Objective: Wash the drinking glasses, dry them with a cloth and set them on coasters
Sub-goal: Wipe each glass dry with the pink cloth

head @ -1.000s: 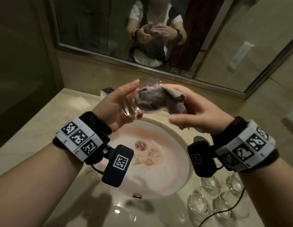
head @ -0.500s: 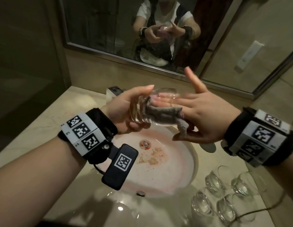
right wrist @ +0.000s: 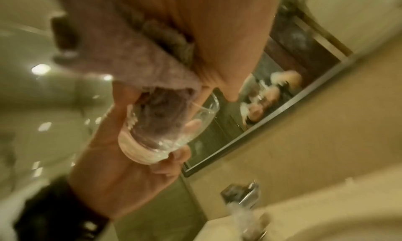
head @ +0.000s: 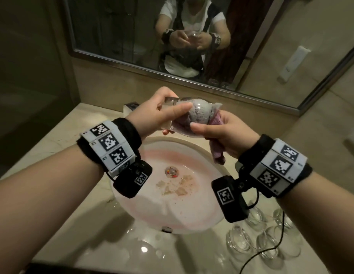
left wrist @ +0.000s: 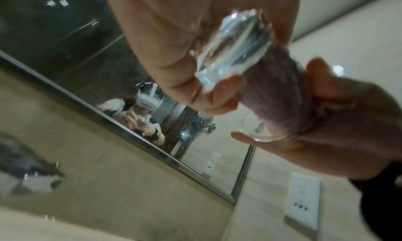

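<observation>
Over the sink I hold a clear drinking glass (head: 187,115) on its side, mouth to the right. My left hand (head: 160,112) grips its thick base (left wrist: 230,55), thumb along the near wall. A greyish-pink cloth (head: 193,113) is stuffed inside the glass (right wrist: 165,122), and its loose end (head: 217,153) hangs below my right hand (head: 221,133). That hand pinches the cloth at the rim, thumb on the outside of the glass. The cloth (left wrist: 276,89) fills the bowl in the left wrist view. No coasters are in view.
A white round sink (head: 192,214) with pinkish stains and brown residue near the drain (head: 171,172) lies below my hands. Several clear glasses (head: 263,240) stand on the marble counter at the right front, crossed by a black cable. A mirror (head: 192,36) runs behind; a tap (right wrist: 245,194) shows in the right wrist view.
My right hand, flat with a finger raised half a second ago, now curls round the cloth at the rim. The cloth has gone deeper into the glass, which is turned mouth to the right.
</observation>
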The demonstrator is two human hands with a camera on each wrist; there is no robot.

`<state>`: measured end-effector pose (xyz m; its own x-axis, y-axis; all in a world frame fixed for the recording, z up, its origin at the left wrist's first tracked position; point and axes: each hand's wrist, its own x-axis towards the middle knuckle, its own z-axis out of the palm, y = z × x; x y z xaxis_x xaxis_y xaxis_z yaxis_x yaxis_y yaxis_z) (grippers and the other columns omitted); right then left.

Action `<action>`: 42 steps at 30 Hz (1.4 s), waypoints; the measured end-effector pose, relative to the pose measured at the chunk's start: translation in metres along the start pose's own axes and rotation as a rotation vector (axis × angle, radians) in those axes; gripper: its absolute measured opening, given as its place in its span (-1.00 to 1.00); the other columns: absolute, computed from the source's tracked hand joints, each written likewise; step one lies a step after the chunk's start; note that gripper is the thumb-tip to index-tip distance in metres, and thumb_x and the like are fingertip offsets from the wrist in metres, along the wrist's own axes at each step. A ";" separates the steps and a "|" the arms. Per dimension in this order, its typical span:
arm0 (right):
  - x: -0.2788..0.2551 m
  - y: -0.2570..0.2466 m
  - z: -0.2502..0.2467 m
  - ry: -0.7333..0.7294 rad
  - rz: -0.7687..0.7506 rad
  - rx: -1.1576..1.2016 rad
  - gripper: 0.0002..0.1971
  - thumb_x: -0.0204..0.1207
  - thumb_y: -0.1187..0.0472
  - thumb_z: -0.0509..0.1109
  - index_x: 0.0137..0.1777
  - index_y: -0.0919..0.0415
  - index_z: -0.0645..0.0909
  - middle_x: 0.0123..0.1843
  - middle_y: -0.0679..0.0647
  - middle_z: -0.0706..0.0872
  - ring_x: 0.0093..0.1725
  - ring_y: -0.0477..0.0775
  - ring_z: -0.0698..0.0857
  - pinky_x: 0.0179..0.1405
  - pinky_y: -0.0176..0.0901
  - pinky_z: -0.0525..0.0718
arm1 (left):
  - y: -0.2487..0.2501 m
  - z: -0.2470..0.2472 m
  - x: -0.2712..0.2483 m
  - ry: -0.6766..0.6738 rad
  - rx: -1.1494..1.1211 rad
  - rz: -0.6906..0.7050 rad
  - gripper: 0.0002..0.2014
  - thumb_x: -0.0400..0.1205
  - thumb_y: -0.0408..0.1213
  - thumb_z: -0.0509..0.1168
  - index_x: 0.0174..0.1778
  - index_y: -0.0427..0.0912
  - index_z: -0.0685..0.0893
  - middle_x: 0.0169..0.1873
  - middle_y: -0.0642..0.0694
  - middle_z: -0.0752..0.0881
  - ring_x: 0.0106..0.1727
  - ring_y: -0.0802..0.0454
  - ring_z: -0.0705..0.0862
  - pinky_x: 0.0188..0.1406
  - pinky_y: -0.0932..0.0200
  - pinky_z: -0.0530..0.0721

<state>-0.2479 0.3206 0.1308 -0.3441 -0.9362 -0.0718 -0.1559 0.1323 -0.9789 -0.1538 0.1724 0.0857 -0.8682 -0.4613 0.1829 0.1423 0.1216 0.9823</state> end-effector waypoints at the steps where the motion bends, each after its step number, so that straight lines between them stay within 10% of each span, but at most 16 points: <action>1: -0.001 0.001 -0.002 -0.005 -0.030 -0.076 -0.87 0.53 0.46 0.29 -0.06 0.23 0.57 -0.51 -0.05 0.70 -0.70 -0.17 0.59 -0.76 -0.49 0.48 | -0.002 -0.001 0.000 -0.050 -0.052 -0.062 -0.26 0.04 0.36 0.52 0.00 0.06 0.45 -0.20 -0.14 0.65 -0.41 0.07 0.65 -0.58 0.21 0.57; 3: -0.001 0.003 -0.008 -0.016 -0.119 -0.370 -0.86 0.51 0.26 0.38 0.01 0.03 0.58 -0.50 -0.29 0.70 -0.24 0.02 0.80 -0.34 -0.56 0.64 | -0.002 -0.003 -0.001 -0.183 -0.184 -0.236 -0.06 -0.02 0.52 0.37 0.19 0.04 0.44 -0.02 -0.21 0.65 -0.34 0.04 0.69 -0.52 0.22 0.64; 5: 0.001 0.005 -0.013 -0.005 -0.267 -0.780 -0.76 0.50 0.08 0.42 0.14 0.04 0.61 -0.38 -0.47 0.67 0.41 0.08 0.53 0.58 -0.27 0.10 | 0.002 -0.003 -0.002 -0.239 -0.295 -0.395 -0.10 0.22 0.58 0.05 0.25 -0.06 0.51 -0.03 -0.21 0.64 -0.39 0.08 0.62 -0.60 0.32 0.57; 7: 0.004 0.009 -0.011 0.000 -0.300 -0.911 -0.68 0.53 0.07 0.39 0.26 0.10 0.59 0.03 -0.29 0.72 0.42 -0.28 0.30 0.57 -0.07 -0.41 | 0.004 0.003 0.002 -0.177 -0.335 -0.440 -0.14 0.44 0.51 -0.13 0.23 -0.18 0.55 -0.18 -0.18 0.63 -0.51 0.15 0.49 -0.73 0.39 0.43; 10: 0.000 0.002 -0.003 -0.075 -0.094 -0.311 -0.82 0.52 0.14 0.36 0.11 0.08 0.56 -0.20 -0.17 0.79 -0.22 -0.31 0.71 0.05 -0.23 0.72 | -0.002 0.013 0.004 0.089 -0.128 -0.186 -0.52 0.63 0.26 0.02 0.17 -0.08 0.49 -0.23 -0.11 0.58 -0.44 0.10 0.50 -0.69 0.34 0.44; 12: 0.002 0.004 -0.004 -0.079 -0.034 0.131 -0.78 0.39 0.20 0.32 0.03 0.22 0.59 -0.27 -0.03 0.81 -0.47 -0.16 0.72 -0.43 -0.38 0.70 | -0.005 0.012 0.001 0.139 0.118 0.068 -0.78 0.62 0.16 0.07 0.06 0.16 0.37 -0.16 -0.04 0.55 -0.29 0.06 0.59 -0.57 0.34 0.53; 16: 0.009 0.009 -0.005 0.030 -0.047 0.329 -0.76 0.35 0.34 0.29 0.02 0.34 0.59 -0.19 0.10 0.79 -0.26 -0.11 0.78 -0.23 -0.40 0.70 | -0.010 0.001 0.004 0.013 0.317 0.296 -0.50 0.43 0.38 0.12 0.13 0.16 0.26 -0.11 0.00 0.53 -0.25 -0.07 0.67 -0.49 0.20 0.63; 18: 0.008 0.007 -0.007 0.080 -0.055 0.099 -0.86 0.48 0.33 0.34 0.02 0.23 0.59 -0.14 0.21 0.75 -0.47 -0.19 0.71 -0.46 -0.48 0.63 | -0.012 -0.003 0.005 -0.059 0.202 0.199 -0.30 0.24 0.58 0.13 0.16 0.22 0.29 -0.07 -0.08 0.55 -0.32 -0.04 0.64 -0.55 0.23 0.60; 21: 0.012 0.010 -0.015 0.104 -0.176 -0.610 -0.81 0.55 0.15 0.37 0.16 0.02 0.60 0.21 0.19 0.70 0.23 -0.20 0.56 0.56 -0.17 0.22 | -0.006 -0.006 0.009 -0.154 -0.161 -0.198 -0.01 0.13 0.63 0.07 0.31 -0.04 0.46 -0.12 -0.17 0.63 -0.40 0.09 0.62 -0.60 0.27 0.57; 23: 0.019 0.012 -0.015 0.088 -0.218 -0.749 -0.73 0.55 0.10 0.37 0.24 0.06 0.60 0.21 0.04 0.68 0.35 -0.26 0.36 0.60 -0.07 -0.19 | -0.001 -0.004 0.014 -0.129 -0.175 -0.332 -0.11 0.39 0.52 -0.07 0.21 -0.23 0.56 -0.35 -0.10 0.60 -0.51 0.14 0.51 -0.70 0.39 0.43; 27: 0.028 0.007 -0.012 0.037 -0.020 -0.089 -0.82 0.58 0.18 0.33 0.13 0.19 0.57 -0.21 0.10 0.74 -0.44 -0.06 0.71 -0.37 -0.37 0.69 | 0.001 0.007 0.020 0.164 0.073 -0.128 -0.52 0.62 0.25 0.02 0.06 -0.13 0.44 -0.28 -0.09 0.55 -0.42 0.04 0.55 -0.50 0.17 0.55; 31: 0.038 0.007 -0.017 0.008 0.006 0.237 -0.83 0.59 0.31 0.24 0.12 0.31 0.57 -0.03 0.12 0.73 -0.16 -0.08 0.76 0.03 -0.33 0.71 | -0.004 0.004 0.019 0.162 0.399 0.130 -0.51 0.62 0.10 0.09 0.33 -0.17 0.31 -0.20 0.06 0.51 -0.24 0.03 0.61 -0.29 0.21 0.65; 35: 0.033 0.010 -0.015 0.147 -0.034 -0.247 -0.95 0.57 0.22 0.35 -0.03 0.06 0.59 -0.13 0.11 0.74 -0.30 -0.17 0.75 -0.15 -0.33 0.71 | -0.007 -0.001 0.024 0.087 0.128 -0.160 -0.37 0.64 0.20 -0.03 0.44 -0.23 0.34 -0.09 -0.13 0.62 -0.31 0.02 0.63 -0.56 0.31 0.61; 37: 0.031 0.011 -0.013 0.091 -0.079 -0.531 -0.91 0.57 0.10 0.35 0.04 -0.02 0.60 -0.24 0.01 0.80 0.10 0.02 0.72 0.57 0.15 0.23 | -0.006 -0.003 0.028 0.093 -0.089 -0.423 -0.13 0.47 0.47 -0.13 0.29 -0.22 0.58 -0.06 -0.23 0.70 -0.27 0.00 0.67 -0.57 0.24 0.61; 39: 0.031 0.013 -0.012 0.081 -0.076 -0.676 -0.80 0.58 0.05 0.32 0.14 0.05 0.61 -0.26 -0.15 0.79 0.34 0.03 0.58 0.59 0.18 -0.35 | -0.005 -0.005 0.027 0.024 -0.093 -0.550 -0.08 0.43 0.53 -0.20 0.15 -0.20 0.68 -0.25 -0.18 0.72 -0.40 0.05 0.65 -0.67 0.31 0.54; 42: 0.029 0.013 -0.013 0.035 -0.063 -0.620 -0.94 0.58 0.03 0.31 0.02 -0.14 0.56 -0.22 -0.30 0.75 -0.01 -0.38 0.64 0.49 -0.21 0.27 | -0.002 -0.002 0.025 -0.038 -0.072 -0.543 -0.16 0.49 0.49 -0.17 0.00 -0.23 0.63 -0.52 -0.09 0.60 -0.62 0.11 0.49 -0.82 0.43 0.31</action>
<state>-0.2717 0.2988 0.1182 -0.3457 -0.9384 -0.0010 -0.6816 0.2518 -0.6871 -0.1751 0.1588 0.0882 -0.8424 -0.4084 -0.3514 -0.3000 -0.1862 0.9356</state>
